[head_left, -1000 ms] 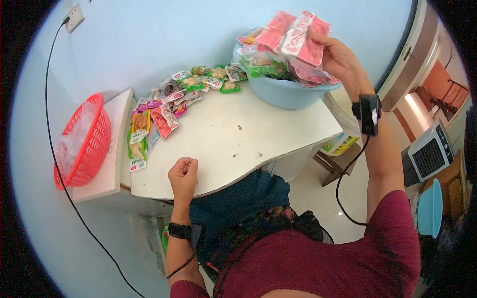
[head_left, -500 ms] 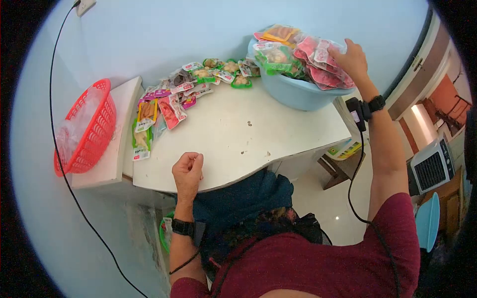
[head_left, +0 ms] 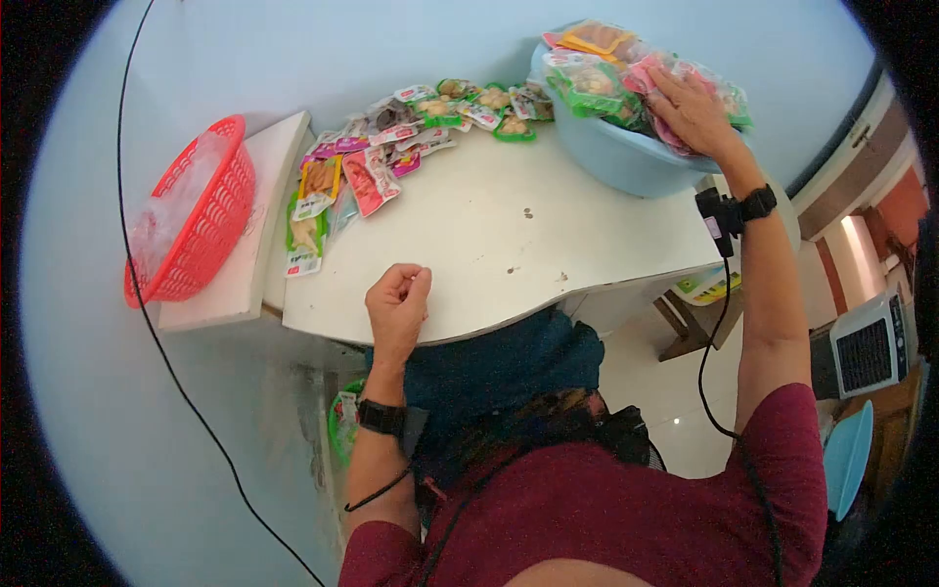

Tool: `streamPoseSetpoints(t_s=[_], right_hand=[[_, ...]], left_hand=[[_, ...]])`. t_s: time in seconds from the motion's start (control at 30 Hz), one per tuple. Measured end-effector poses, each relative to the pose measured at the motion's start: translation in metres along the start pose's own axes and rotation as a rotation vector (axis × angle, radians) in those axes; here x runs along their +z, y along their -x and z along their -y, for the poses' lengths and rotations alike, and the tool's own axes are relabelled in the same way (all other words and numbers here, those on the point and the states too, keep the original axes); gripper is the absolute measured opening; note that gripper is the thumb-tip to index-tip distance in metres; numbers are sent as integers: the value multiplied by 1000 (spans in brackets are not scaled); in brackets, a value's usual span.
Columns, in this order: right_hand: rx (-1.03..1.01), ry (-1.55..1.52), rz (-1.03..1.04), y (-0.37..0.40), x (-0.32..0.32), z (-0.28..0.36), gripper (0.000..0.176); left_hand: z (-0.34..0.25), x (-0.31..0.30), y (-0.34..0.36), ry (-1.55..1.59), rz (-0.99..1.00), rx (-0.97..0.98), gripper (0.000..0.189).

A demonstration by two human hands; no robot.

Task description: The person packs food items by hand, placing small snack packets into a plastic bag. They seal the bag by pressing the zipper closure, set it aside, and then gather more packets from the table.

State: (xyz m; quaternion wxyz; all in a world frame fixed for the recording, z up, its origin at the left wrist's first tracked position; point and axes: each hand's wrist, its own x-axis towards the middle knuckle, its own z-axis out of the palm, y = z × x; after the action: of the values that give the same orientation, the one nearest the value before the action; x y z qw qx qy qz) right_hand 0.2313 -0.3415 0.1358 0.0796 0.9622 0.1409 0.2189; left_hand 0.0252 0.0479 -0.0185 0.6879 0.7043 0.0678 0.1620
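My right hand (head_left: 693, 115) lies on a pile of snack packets in the light blue basin (head_left: 626, 161), fingers stretched across the pink packets (head_left: 646, 78). Green-edged packets (head_left: 590, 83) with pale contents and an orange-edged packet (head_left: 597, 39) heap up beside it. Over the table's front edge, my left hand (head_left: 399, 305) is curled into a loose fist, and nothing shows in it. A curved row of mixed packets (head_left: 430, 112) runs along the back and left of the table, with a red packet (head_left: 372, 181) nearer my left hand.
A red plastic basket (head_left: 201, 230) holding clear bags tilts on a white ledge at the left. The white table (head_left: 460, 225) bears a few dark spots. A black cable (head_left: 176, 372) hangs at left; another (head_left: 706, 377) trails from my right wrist. An air cooler (head_left: 866, 342) stands at right.
My right hand has come down flatter and spread over the pink packets in the basin. My left hand remains a loose fist. The whole view has shifted slightly.
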Motion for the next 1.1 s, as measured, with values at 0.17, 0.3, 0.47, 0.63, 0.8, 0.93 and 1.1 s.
streamPoseSetpoints(t_s=[0.17,0.3,0.47,0.63,0.8,0.93,1.1], right_hand=[[-139,290,12,3,-3,11,49],[-105,56,-241,6,2,8,40],[-216,-157,-714,20,-25,55,44],[-591,-584,-526,84,-12,151,47],[-529,-667,-175,108,47,188,48],[-379,-657,-31,111,69,189,50],[-340,-593,78,111,73,191,51]], left_hand=[[6,-2,-2,-13,5,37,10],[11,-4,-4,5,14,33,11],[7,-4,-5,-20,30,24,11],[8,-2,-5,21,28,13,12],[9,-5,-7,-29,62,7,12],[0,-10,-14,30,154,-73,12],[-18,-17,-43,-213,114,49,12]])
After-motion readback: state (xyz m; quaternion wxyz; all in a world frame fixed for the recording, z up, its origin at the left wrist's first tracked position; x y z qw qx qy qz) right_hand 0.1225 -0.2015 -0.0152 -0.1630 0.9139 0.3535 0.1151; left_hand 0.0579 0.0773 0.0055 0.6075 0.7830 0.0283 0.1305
